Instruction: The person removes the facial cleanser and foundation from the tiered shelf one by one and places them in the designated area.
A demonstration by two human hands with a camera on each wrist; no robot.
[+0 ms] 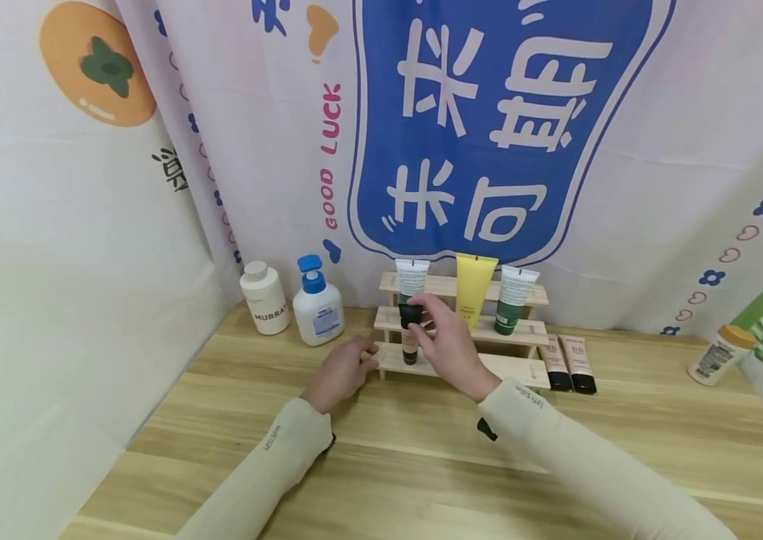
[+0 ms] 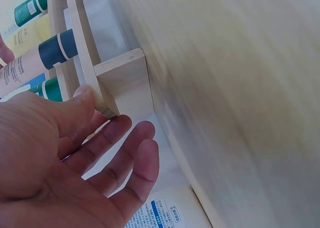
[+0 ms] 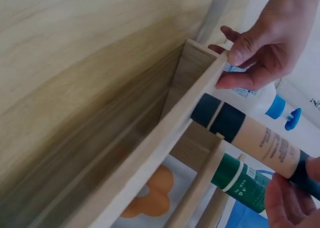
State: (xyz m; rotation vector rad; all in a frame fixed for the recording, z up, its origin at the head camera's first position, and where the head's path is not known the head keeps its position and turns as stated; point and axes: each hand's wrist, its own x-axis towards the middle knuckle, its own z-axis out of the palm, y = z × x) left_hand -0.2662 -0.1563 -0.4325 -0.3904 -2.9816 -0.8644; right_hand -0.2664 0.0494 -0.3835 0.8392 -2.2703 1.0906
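Observation:
My right hand point(image 1: 450, 343) pinches the black upper end of a beige cosmetic tube point(image 1: 410, 346). The tube stands upright, its black cap down on the lowest step of a tiered wooden display rack point(image 1: 499, 367). At the rack's left end, my left hand point(image 2: 75, 153) grips the tip of that step between thumb and fingers; its other fingers are loosely bent. Behind the held tube, a white-and-green tube point(image 1: 412, 276) is partly hidden on the middle step. A yellow tube point(image 1: 474, 289) and another white-and-green tube point(image 1: 515, 300) stand further right on this step.
Two beige BB tubes point(image 1: 577, 364) lie beside the rack's right end. Left of it are a blue-and-white pump bottle point(image 1: 318, 311) and a white MURRAY bottle point(image 1: 265, 300). A white bottle with an orange cap point(image 1: 721, 355) lies tilted at the far right. A printed curtain point(image 1: 273, 150) hangs behind.

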